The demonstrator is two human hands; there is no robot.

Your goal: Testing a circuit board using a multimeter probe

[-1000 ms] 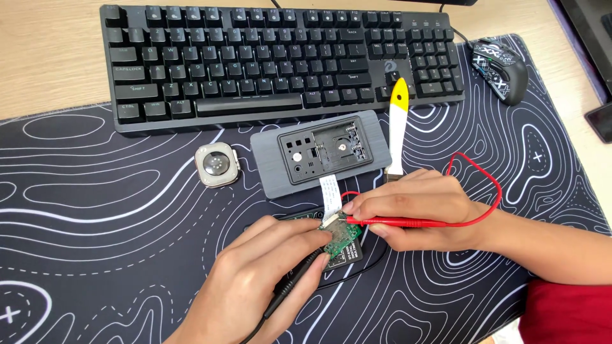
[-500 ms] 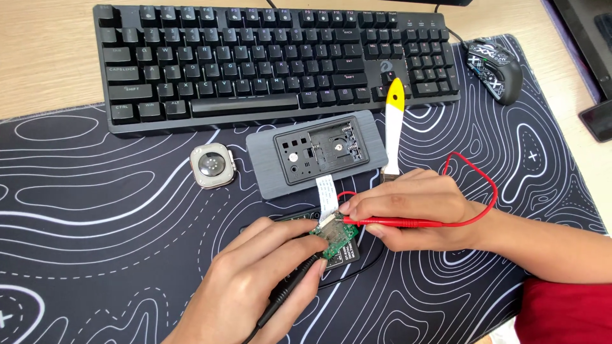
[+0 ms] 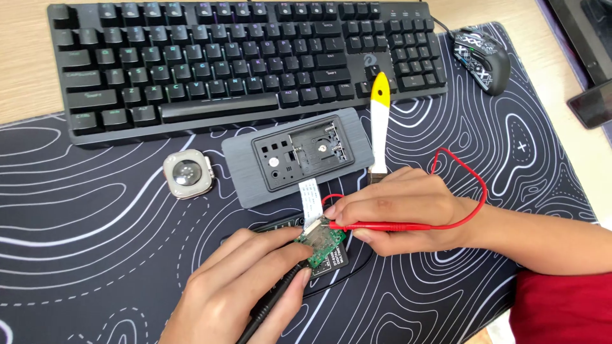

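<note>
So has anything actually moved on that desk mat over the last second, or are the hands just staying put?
Almost nothing changed. The left hand still holds the black probe and the right hand the red probe, both tips at the small green circuit board. The grey device, watch case and keyboard lie as before; only the camera shifted slightly.

A: What surface fills the view?
B: A black desk mat (image 3: 95, 255) with white contour lines, laid over a pale wooden desk (image 3: 25, 57) visible at ten and two o'clock.

A: And the lighting?
B: Even and bright, casting only soft shadows.
</note>
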